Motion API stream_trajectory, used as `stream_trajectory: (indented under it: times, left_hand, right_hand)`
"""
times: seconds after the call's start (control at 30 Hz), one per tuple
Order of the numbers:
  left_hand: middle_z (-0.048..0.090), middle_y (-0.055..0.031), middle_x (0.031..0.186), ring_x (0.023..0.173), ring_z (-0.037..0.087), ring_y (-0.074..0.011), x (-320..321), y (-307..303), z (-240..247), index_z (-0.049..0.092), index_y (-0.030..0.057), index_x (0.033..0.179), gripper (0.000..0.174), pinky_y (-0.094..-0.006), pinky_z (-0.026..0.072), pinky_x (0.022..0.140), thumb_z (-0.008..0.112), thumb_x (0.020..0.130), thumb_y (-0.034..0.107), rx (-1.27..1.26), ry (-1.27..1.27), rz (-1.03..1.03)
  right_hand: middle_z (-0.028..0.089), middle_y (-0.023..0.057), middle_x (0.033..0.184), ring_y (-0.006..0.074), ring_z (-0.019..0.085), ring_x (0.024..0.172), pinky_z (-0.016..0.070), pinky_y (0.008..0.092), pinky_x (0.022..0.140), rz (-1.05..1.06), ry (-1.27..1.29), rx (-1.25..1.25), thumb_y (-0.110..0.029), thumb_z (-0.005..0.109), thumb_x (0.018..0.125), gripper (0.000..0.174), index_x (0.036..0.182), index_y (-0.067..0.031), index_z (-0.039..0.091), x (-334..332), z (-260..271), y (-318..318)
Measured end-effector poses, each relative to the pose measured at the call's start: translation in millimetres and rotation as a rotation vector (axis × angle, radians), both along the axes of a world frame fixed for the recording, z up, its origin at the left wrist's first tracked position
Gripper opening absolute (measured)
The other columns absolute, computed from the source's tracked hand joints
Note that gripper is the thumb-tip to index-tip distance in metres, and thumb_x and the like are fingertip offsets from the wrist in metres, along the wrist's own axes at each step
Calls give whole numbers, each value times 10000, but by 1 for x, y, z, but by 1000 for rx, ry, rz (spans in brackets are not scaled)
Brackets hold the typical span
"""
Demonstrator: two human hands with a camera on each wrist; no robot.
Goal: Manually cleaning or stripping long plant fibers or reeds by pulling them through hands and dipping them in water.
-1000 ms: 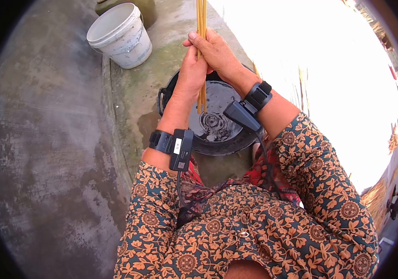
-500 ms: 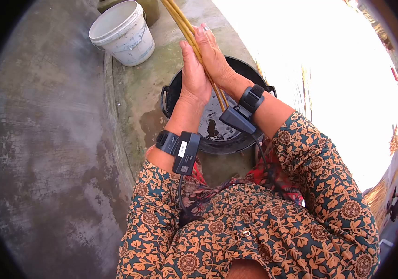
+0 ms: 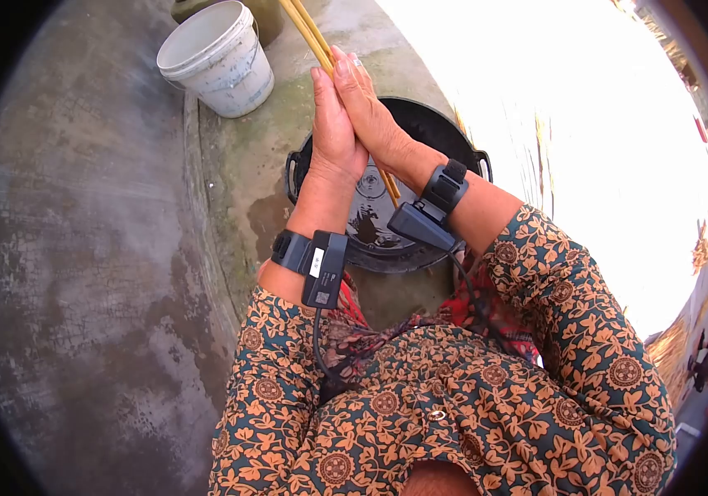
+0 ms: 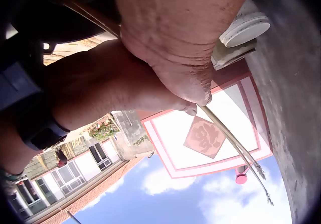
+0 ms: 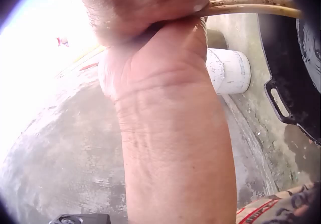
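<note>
A few thin yellow stalks (image 3: 309, 31) run between the two hands, pressed between the palms. In the head view the left hand (image 3: 337, 128) and right hand (image 3: 370, 107) lie palm to palm, thumbs pointing forward along the stalks. Fingers look straight in the head view; most of the left hand's are hidden. The stalks' lower ends come out below the wrists, over a black basin (image 3: 435, 122) holding water with ripples. In the left wrist view, the far ends of the stalks (image 4: 228, 136) look frayed and tufted.
A white bucket (image 3: 230, 70) stands on the concrete floor at the upper left, beside a low ledge. Black wrist cameras (image 3: 424, 225) with cables hang on both forearms. Bright, washed-out ground with straw lies to the right. A house (image 4: 65, 179) shows behind in the left wrist view.
The stalks have swung from upright to leaning up and left. The hands went from clasped around them to palms pressed together, then slid against each other.
</note>
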State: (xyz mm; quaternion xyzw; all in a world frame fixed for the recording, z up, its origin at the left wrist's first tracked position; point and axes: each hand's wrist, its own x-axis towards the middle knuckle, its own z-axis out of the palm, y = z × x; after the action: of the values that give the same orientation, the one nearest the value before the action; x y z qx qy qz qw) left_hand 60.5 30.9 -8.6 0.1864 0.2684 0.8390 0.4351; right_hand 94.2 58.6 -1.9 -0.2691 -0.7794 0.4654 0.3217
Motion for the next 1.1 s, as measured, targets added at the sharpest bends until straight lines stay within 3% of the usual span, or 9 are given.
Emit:
stream_trajectory:
  times: [0.17,0.27,0.33,0.47,0.57,0.63,0.83,1.0,1.1]
  left_hand:
    - [449,5,1214,1039,482,-185,-20,-10,-6,332,165,1375,695,-324,462,812,404,873,640,-207,-56,91]
    - [479,19,967,877,490,-114,-2,-5,9,464,145,1086,448,-266,450,723,372,933,555,-81,-86,41]
    - [492,32,893,834,505,-98,2,-10,11,503,137,1003,450,-255,453,738,345,944,555,-92,-54,15]
    - [498,-57,1131,1046,503,-173,-9,-4,-11,473,94,1132,474,-341,460,868,331,958,511,84,-179,-3]
    - [476,-50,1137,1053,485,-168,2,-9,15,436,76,1180,521,-328,424,918,301,959,528,32,-230,72]
    - [437,-45,1121,1048,448,-146,2,-12,23,364,52,1287,596,-307,386,948,261,964,542,28,-302,76]
    - [412,-80,1339,1219,413,-222,-7,-5,7,289,42,1377,654,-357,343,983,289,957,543,-394,338,2]
    - [637,-114,1008,1002,566,-185,-7,-9,0,553,-5,1143,701,-326,379,903,236,943,586,-614,415,-222]
    - [641,-119,1000,953,583,-173,-4,-10,-6,568,12,1110,711,-310,420,849,224,933,608,-739,721,-277]
  right_hand:
    - [324,169,1361,283,275,1295,213,348,1081,169,41,-116,-553,322,940,690,1390,-30,289,17,20,-28]
    - [320,222,1365,351,263,1290,207,387,1074,120,91,-273,-551,359,914,685,1326,-4,369,11,11,-6]
    - [417,214,1242,320,396,1166,308,379,999,90,139,-316,-498,450,901,591,1225,-4,456,12,7,-4]
    - [535,40,956,81,489,887,437,238,764,48,110,-284,-396,548,916,410,1097,-30,511,14,11,-6]
    - [568,181,999,276,558,953,432,380,842,30,65,-312,-421,524,898,455,1053,6,535,17,16,-5]
    - [586,162,884,268,585,834,453,376,762,-38,149,-262,-402,516,908,423,994,12,530,14,8,-4]
    - [610,130,888,191,630,744,505,306,630,-42,408,-368,-339,469,954,342,1033,-6,484,20,42,28]
    - [599,126,892,162,598,696,494,265,578,-103,503,-560,-345,513,937,352,1091,-30,489,32,62,61]
    - [604,115,888,156,572,663,457,251,542,-170,528,-661,-331,529,929,331,1072,-33,518,31,58,81]
